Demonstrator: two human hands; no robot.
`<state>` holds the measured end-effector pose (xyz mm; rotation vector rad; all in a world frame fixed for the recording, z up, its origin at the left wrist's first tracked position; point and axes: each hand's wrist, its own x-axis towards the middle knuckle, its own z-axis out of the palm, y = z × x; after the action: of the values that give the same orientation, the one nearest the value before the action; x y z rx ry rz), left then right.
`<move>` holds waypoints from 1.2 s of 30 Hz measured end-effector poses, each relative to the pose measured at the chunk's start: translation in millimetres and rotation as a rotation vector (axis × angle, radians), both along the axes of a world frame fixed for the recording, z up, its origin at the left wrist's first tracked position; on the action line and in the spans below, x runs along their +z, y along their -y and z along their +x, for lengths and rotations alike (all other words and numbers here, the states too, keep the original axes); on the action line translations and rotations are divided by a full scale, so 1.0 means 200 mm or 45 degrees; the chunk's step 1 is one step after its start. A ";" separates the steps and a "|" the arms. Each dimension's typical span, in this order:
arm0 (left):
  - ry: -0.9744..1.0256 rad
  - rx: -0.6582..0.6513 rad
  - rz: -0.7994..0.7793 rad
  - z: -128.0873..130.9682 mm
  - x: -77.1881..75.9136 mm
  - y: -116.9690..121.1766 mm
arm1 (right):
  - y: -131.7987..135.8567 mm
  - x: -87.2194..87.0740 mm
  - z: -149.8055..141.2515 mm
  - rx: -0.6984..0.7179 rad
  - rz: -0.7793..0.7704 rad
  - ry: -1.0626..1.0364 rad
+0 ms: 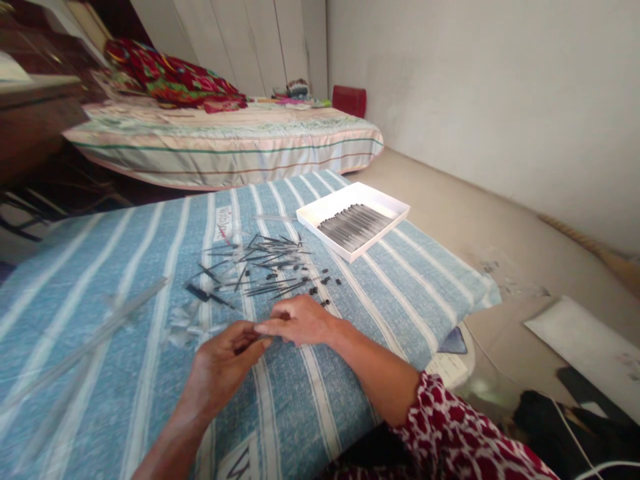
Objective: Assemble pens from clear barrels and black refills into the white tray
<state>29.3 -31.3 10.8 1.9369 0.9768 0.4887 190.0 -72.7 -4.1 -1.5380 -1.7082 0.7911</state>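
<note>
Low over the striped cloth, my left hand (223, 363) and my right hand (303, 321) meet, thumbs and fingers pinched together. A sliver of something dark shows between the fingertips, too small and covered to name. Just beyond the hands lies a loose pile of thin black sticks (273, 252). Small black caps (313, 291) are scattered by my right hand. Clear plastic pieces (187, 323) lie left of the fingers, near a thicker black piece (197, 292). A white box (351, 256) holds a row of slim, clear-and-dark pen-like sticks (355, 223).
The table wears a blue cloth (395, 293) with white stripes. Long clear strips (95, 340) lie at its left. Behind stands a bed (225, 150) with a red flowered blanket (170, 73). Right of the table, a white sheet-like bag (590, 353) and cables are on the floor.
</note>
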 end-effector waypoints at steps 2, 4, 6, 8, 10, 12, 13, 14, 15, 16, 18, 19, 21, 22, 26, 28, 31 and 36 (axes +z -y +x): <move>-0.045 0.002 0.048 0.00 0.00 0.00 | 0.00 -0.01 0.00 -0.010 0.006 0.058; -0.074 0.008 0.087 0.00 0.00 0.01 | 0.00 -0.01 0.00 -0.064 -0.030 0.171; -0.074 0.016 0.098 0.00 0.00 0.01 | 0.01 -0.01 0.00 -0.105 -0.048 0.204; -0.060 0.004 0.095 0.00 0.00 0.02 | 0.04 -0.01 0.00 -0.122 0.004 0.159; -0.066 -0.037 0.096 0.01 -0.01 0.02 | 0.07 -0.01 0.00 -0.135 0.066 0.123; -0.092 -0.083 0.112 0.02 -0.02 0.04 | 0.08 -0.01 0.00 -0.147 0.057 0.132; -0.107 -0.093 0.123 0.03 -0.02 0.04 | 0.09 -0.01 0.01 -0.158 0.030 0.141; -0.119 -0.094 0.134 0.03 -0.01 0.05 | 0.09 -0.01 0.01 -0.175 0.004 0.140; -0.123 -0.083 0.146 0.04 -0.01 0.05 | 0.09 -0.01 0.01 -0.201 -0.009 0.127; -0.128 -0.072 0.155 0.04 -0.01 0.05 | 0.09 -0.01 0.01 -0.232 -0.004 0.102; -0.126 -0.043 0.169 0.04 -0.01 0.05 | 0.12 0.00 0.01 -0.299 0.063 0.030; -0.117 -0.022 0.171 0.04 -0.01 0.04 | 0.15 0.01 0.02 -0.329 0.112 -0.005; -0.072 0.036 0.164 0.03 -0.02 0.03 | 0.26 0.05 0.04 -0.363 0.203 -0.051; -0.045 0.064 0.158 0.02 -0.02 0.03 | 0.34 0.07 0.06 -0.361 0.234 -0.059; -0.053 0.084 0.186 0.00 -0.03 0.01 | 0.75 0.04 0.17 -0.320 0.133 -0.037; -0.110 0.084 0.231 0.00 -0.02 0.01 | 0.95 -0.08 0.25 -0.457 -0.030 -0.017; -0.162 0.079 0.286 0.01 -0.02 0.01 | 1.19 -0.36 0.39 -0.825 -0.319 -0.045; -0.231 0.098 0.308 0.03 -0.02 0.01 | 1.35 -0.82 0.57 -1.149 -1.046 0.456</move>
<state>35.5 -32.5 7.0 2.1963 1.1546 0.5008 303.1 -343.6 -167.9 -2.8252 -0.6651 0.7592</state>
